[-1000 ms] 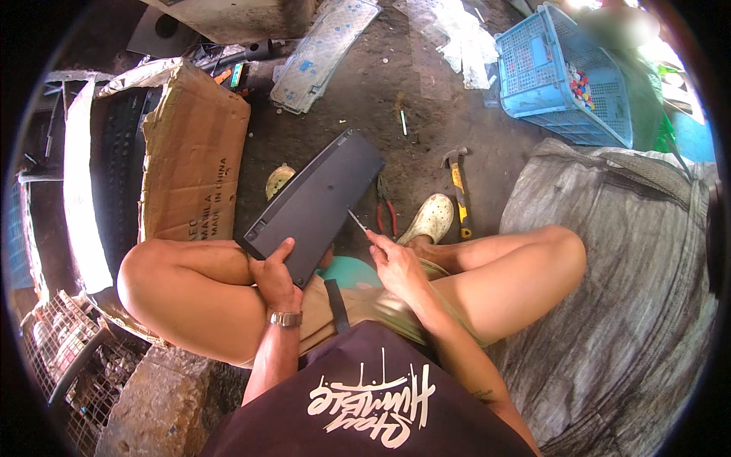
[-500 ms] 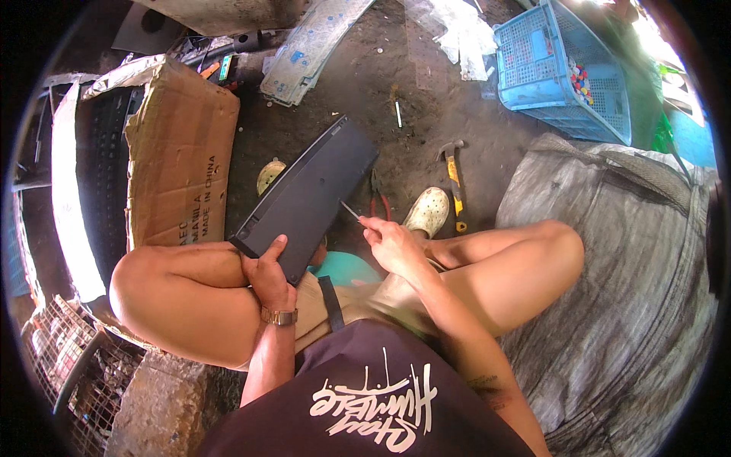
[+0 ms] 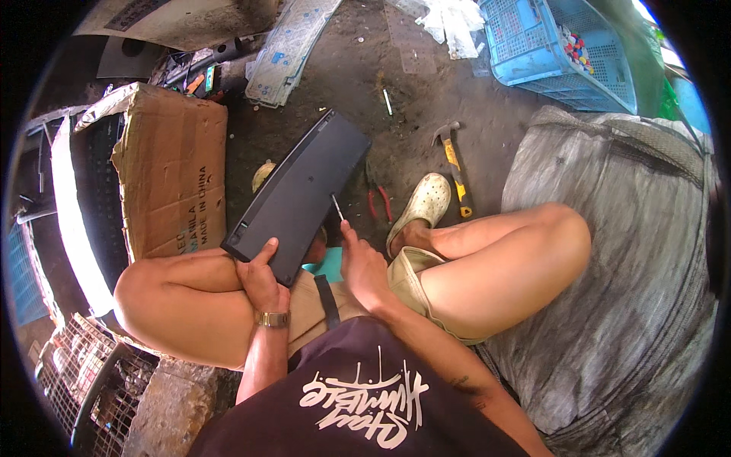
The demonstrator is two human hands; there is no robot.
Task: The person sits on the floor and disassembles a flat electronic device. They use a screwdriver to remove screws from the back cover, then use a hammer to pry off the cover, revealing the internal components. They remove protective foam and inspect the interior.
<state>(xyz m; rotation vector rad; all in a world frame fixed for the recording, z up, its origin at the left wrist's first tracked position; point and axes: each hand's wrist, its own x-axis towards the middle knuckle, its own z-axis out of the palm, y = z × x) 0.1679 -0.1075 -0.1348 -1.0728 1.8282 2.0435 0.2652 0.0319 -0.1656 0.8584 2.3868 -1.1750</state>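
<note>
A black keyboard (image 3: 304,190), its plain underside facing up, slants across my lap toward the floor. My left hand (image 3: 261,282) grips its near end, with the thumb on top. In my right hand (image 3: 364,266) is a thin screwdriver (image 3: 338,209); only its metal shaft shows, the handle being hidden in my closed fingers. The tip meets the keyboard at its right edge, about halfway along. Just right of the keyboard, red-handled pliers (image 3: 378,204) lie on the ground. Farther right is a hammer (image 3: 455,175) with a yellow and black handle.
At left stands a torn cardboard box (image 3: 173,167) holding dark keyboards. A blue crate (image 3: 525,76) with small colourful pieces is at the far right, beyond a large grey sack (image 3: 601,221). Clear plastic sheets (image 3: 293,53) lie on the dirt floor ahead.
My right hand has moved left and turned, so the screwdriver points more steeply away from me, its tip now at the keyboard's edge. The left hand keeps its hold. The view has shifted slightly.
</note>
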